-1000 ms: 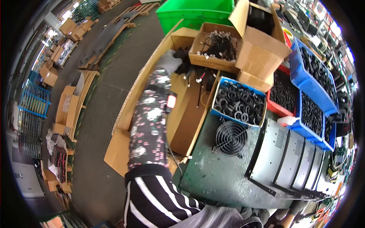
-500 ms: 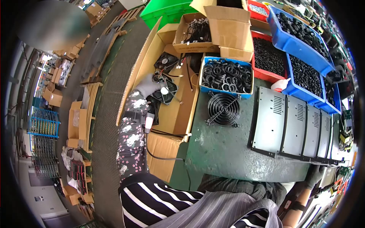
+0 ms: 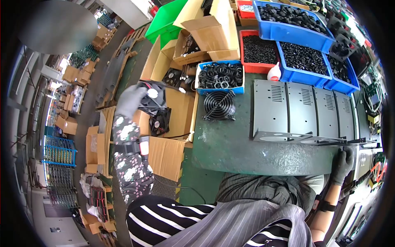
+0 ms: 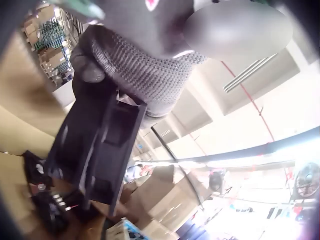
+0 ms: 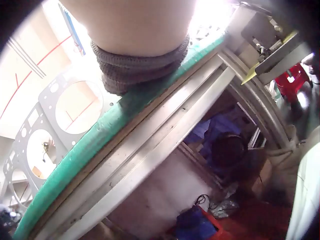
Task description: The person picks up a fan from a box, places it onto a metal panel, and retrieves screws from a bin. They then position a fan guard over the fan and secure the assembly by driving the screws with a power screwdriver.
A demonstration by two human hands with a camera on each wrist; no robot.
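My left hand (image 3: 131,100), in a grey knit glove, grips a black square cooling fan (image 3: 153,95) and holds it up above an open cardboard box (image 3: 181,111) left of the table. In the left wrist view the gloved left hand (image 4: 115,75) wraps the frame of the fan (image 4: 100,150). A second black fan (image 3: 159,122) lies in the box below. My right hand (image 3: 343,161), in a dark glove, rests on the near right edge of the green table (image 3: 247,152), beside a row of grey metal panels (image 3: 300,109). The right wrist view shows only the glove cuff (image 5: 137,67) and the table edge (image 5: 95,145).
A round wire fan guard (image 3: 219,105) lies on the table by a blue bin of black rings (image 3: 221,76). Red (image 3: 257,49) and blue bins (image 3: 302,57) of black parts, a white bottle (image 3: 273,73) and cardboard boxes stand behind. A green crate (image 3: 162,22) is far left.
My left hand reached into the cardboard box, took hold of a black fan and has lifted it up and toward me. The right hand has come into view at the table's edge.
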